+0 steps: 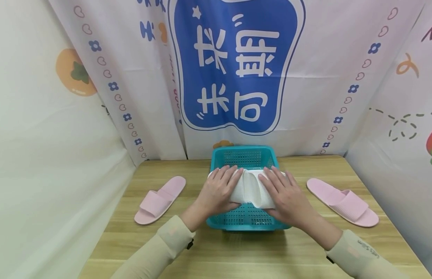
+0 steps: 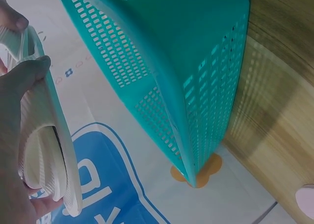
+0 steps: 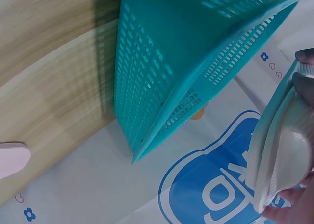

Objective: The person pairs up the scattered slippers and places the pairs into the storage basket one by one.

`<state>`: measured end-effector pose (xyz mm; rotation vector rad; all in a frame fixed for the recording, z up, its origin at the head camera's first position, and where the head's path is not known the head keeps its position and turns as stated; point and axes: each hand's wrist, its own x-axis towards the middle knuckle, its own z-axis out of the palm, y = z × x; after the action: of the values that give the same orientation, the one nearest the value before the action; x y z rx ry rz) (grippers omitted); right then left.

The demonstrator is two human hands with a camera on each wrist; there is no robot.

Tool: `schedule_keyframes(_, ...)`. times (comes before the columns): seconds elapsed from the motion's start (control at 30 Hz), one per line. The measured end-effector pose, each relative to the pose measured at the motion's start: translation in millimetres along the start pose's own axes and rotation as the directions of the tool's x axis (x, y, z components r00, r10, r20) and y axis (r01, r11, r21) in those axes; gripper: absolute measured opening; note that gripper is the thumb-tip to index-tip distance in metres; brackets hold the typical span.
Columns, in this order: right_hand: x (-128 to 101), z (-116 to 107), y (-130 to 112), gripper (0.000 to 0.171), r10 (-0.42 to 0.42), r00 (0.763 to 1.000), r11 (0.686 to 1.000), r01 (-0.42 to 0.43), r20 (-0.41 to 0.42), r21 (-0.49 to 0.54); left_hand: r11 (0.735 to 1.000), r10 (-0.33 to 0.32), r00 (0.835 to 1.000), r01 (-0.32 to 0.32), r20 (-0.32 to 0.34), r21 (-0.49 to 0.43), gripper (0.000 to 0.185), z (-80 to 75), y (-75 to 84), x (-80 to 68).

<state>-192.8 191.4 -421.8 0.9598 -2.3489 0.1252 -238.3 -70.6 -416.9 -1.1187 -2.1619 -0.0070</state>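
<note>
Two white ribbed slippers [image 1: 250, 189] sit side by side over the top of a teal plastic basket [image 1: 244, 149] at the table's middle. My left hand [image 1: 218, 190] grips the left one, fingers spread over its upper. My right hand [image 1: 286, 194] grips the right one the same way. In the left wrist view the white slipper [image 2: 46, 150] is pinched between thumb and fingers beside the basket's mesh wall [image 2: 196, 62]. The right wrist view shows the other white slipper [image 3: 279, 155] held next to the basket [image 3: 171, 52].
A pink slipper [image 1: 160, 199] lies on the wooden table [image 1: 236, 252] to the basket's left, another pink slipper [image 1: 343, 202] to its right. Printed cloth backdrops [image 1: 236, 77] close in the back and both sides.
</note>
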Motion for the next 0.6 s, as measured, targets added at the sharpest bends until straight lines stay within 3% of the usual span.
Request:
schedule_keyframes(0.23, -2, -2, 10, 0.092, -0.081, 0.997, 0.995, 0.081, -0.009, 0.056, 1.0, 0.005, 1.0, -0.005, 0.007, -0.022, 0.098, -0.6, -2.7, -0.3)
schedule_keyframes(0.6, -6, -10, 21, 0.1, -0.207, 0.978, 0.974, 0.203, 0.03, 0.105, 0.995, 0.016, 0.999, -0.012, 0.042, -0.099, 0.101, -4.6, -4.6, 0.8)
